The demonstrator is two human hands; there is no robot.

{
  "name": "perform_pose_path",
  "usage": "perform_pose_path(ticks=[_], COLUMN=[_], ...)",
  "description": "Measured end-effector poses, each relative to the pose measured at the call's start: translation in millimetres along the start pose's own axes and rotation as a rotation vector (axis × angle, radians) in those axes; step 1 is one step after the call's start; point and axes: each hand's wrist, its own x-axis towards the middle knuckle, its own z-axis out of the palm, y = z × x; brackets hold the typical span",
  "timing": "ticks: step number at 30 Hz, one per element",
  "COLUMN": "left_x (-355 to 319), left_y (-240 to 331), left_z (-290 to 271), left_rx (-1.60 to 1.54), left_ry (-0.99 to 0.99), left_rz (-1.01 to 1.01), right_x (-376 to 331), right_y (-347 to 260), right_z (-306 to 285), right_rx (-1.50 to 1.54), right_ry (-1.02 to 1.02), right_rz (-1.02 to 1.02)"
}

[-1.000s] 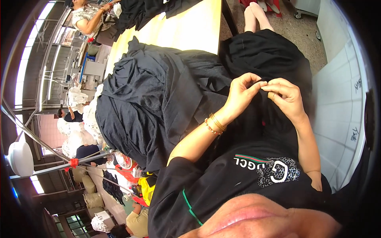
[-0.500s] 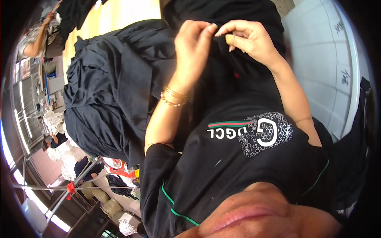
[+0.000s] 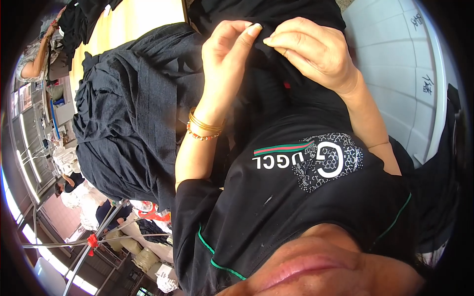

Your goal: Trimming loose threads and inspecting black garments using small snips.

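Observation:
My left hand (image 3: 226, 52) is raised in front of my chest, thumb and forefinger pinched together. Close to its right, my right hand (image 3: 318, 54) is also pinched, its thumb hidden behind the fingers. A small gap separates the two sets of fingertips. Anything between them is too fine to make out. Black cloth (image 3: 269, 74) lies beneath both hands, with a tiny red spot (image 3: 287, 85) on it. Left of my left forearm, a large heap of dark grey-black cloth (image 3: 128, 108) lies in loose folds.
A light blue plastic tub (image 3: 390, 54) stands on the right. Beyond the heap is a pale yellow tabletop (image 3: 133, 22). At lower left, metal poles carry a red tie (image 3: 92, 241). Another person's arm (image 3: 37, 59) shows at far left, above white garments (image 3: 86, 202).
My left hand has shifted slightly left. My right hand has turned, its fingers drawn together and its thumb now out of sight. The fingertips are a little farther apart.

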Motion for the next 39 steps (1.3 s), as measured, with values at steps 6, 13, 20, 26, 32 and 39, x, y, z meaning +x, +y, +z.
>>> perform_pose_path(ticks=[6,13,20,26,32,39], left_x=[3.1,4.4,0.7,3.3,3.5,-0.7], left_y=[7.7,-2.0,-1.1,0.7,-8.9,-0.1], left_z=[-1.4,-10.7,-11.6,-15.2,-9.8,-11.0], left_rx=[0.568,0.316,0.125,-0.125,-0.082,-0.025], left_ry=[-0.094,-0.160,-0.215,-0.274,-0.264,-0.271], left_rz=[0.336,0.241,-0.003,-0.181,-0.130,-0.137], right_x=[-1.2,1.6,0.6,6.5,10.5,8.8], right_y=[0.8,-1.4,2.5,-6.9,-9.4,-13.8], right_z=[-4.1,-5.1,-2.7,-7.5,-8.3,-6.4], right_rx=[-0.188,-0.147,-0.022,0.110,-0.019,-0.145], right_ry=[-0.018,-0.048,-0.094,-0.113,-0.084,-0.098], right_rz=[-0.144,-0.105,0.056,0.116,-0.054,-0.107])
